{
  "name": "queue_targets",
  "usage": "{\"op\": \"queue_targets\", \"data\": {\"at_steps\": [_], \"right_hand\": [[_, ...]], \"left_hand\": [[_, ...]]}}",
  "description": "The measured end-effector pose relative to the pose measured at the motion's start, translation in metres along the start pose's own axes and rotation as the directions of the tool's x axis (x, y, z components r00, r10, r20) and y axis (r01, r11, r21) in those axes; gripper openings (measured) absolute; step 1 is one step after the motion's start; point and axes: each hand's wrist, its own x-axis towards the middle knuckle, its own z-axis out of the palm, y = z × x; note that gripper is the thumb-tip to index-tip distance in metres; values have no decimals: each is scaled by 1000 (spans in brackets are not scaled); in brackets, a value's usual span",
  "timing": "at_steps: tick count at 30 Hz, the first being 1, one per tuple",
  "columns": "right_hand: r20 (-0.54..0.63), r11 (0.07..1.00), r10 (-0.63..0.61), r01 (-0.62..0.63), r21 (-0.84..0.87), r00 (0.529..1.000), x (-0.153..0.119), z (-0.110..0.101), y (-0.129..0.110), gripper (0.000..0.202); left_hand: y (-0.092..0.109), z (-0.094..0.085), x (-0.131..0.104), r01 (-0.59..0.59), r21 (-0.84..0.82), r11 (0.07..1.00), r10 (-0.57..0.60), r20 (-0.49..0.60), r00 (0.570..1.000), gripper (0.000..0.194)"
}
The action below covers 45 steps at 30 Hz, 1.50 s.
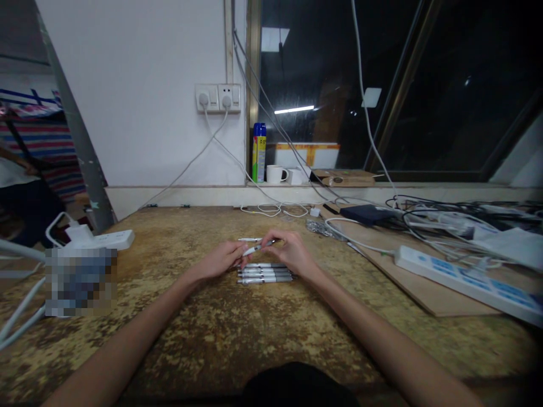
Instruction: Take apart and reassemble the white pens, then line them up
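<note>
A white and silver pen (253, 249) is held between my two hands above the worn wooden table (237, 333). My left hand (224, 258) pinches its left end, and the fingers of my right hand (287, 249) close on its right end. Just below the hands, several similar pens (263, 274) lie side by side in a stack of rows, pointing left to right. Behind the held pen another pen (249, 239) lies on the table, its right part hidden by my right hand.
At the right, a white power strip (458, 280) and tangled cables rest on a thin board (418, 291). Another power strip (123, 239) is at the left. A spray can (258, 152) and white mug (275, 173) stand on the sill. A person (21, 189) is at the far left.
</note>
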Motion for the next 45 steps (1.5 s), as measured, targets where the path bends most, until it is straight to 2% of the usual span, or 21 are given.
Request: {"op": "queue_targets", "data": {"at_steps": [6,11,13,15,20,24,28,32,34,36,39,42,45], "right_hand": [[30,999,-40,39,14,999,0,-2,-2,10],[-17,999,-34,35,8,999,2,-10,2,11],[-10,1000,-3,3,19,1000,2,-13,5,8],[19,997,45,-46,55,999,3,-12,8,5],[9,960,163,-161,230,987,3,-3,18,15],[-6,921,266,-252,296,964,5,-3,23,20],[-37,880,383,-352,318,923,6,-9,26,21],[-67,810,473,-403,426,879,6,-13,34,25],[-91,815,486,-414,406,869,5,-12,36,24],[-99,853,466,-417,314,879,5,-9,35,22],[-30,894,413,-399,204,910,3,0,30,22],[57,902,376,-380,206,925,2,8,25,26],[97,888,382,-394,239,919,0,12,23,28]], "left_hand": [[-18,-2,1,-6,-147,989,21,96,995,56],[-21,-3,1,85,-205,975,-59,130,990,57],[-18,-4,0,95,-185,978,-77,103,992,56],[-15,-5,-1,49,-153,987,-41,52,998,52],[-9,-4,0,-18,-139,990,11,-50,999,48],[-11,-5,1,-85,-81,993,69,-183,981,39],[-13,-10,1,-58,13,998,59,-244,968,40],[-14,-13,-1,-16,82,996,40,-289,957,41],[-14,-13,-1,-16,106,994,49,-311,949,39],[-13,-12,-1,-42,122,992,79,-322,943,35],[-12,-9,-1,-86,138,987,126,-315,941,30],[-10,-5,-1,-106,161,981,150,-291,945,28],[-9,-5,-1,-118,184,976,164,-259,952,29]]}}
